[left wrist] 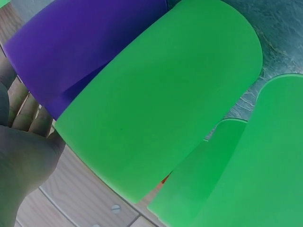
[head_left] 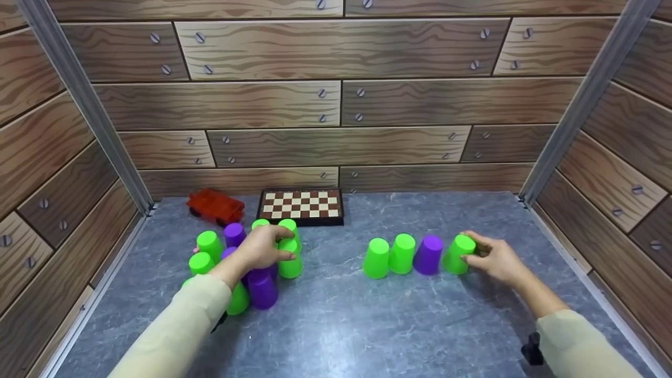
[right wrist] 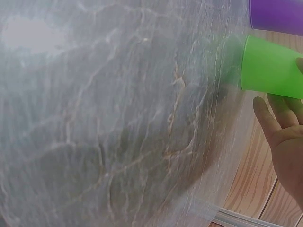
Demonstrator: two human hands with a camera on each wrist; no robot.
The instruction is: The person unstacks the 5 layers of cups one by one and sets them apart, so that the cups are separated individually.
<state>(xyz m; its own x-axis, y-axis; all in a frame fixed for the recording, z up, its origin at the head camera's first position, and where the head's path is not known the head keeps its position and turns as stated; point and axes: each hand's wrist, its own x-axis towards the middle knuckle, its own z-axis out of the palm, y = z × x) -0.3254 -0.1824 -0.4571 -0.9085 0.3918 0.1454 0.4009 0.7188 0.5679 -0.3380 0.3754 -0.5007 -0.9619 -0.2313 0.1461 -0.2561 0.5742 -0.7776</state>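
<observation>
My right hand [head_left: 499, 260] holds an upside-down green cup [head_left: 458, 256] at the right end of a row, thumb at the near side and fingers behind. Beside it in the row stand a purple cup [head_left: 428, 256] and two more green cups, one of them at the far left end [head_left: 376, 259]. Over on the left, my left hand [head_left: 260, 247] reaches across a cluster of cups and grips a green cup [head_left: 290, 266] near its top, between thumb and fingers. Close to the left wrist camera, a purple cup [left wrist: 85, 47] and a green cup [left wrist: 161, 99] partly cover that hand's fingers.
Several green and purple cups, such as the front purple one [head_left: 262, 289], crowd around my left forearm. Behind them lie a red toy car [head_left: 215, 206] and a checkered board [head_left: 300, 205]. Wood-patterned walls [head_left: 341, 105] enclose the grey marbled tabletop [head_left: 336, 325].
</observation>
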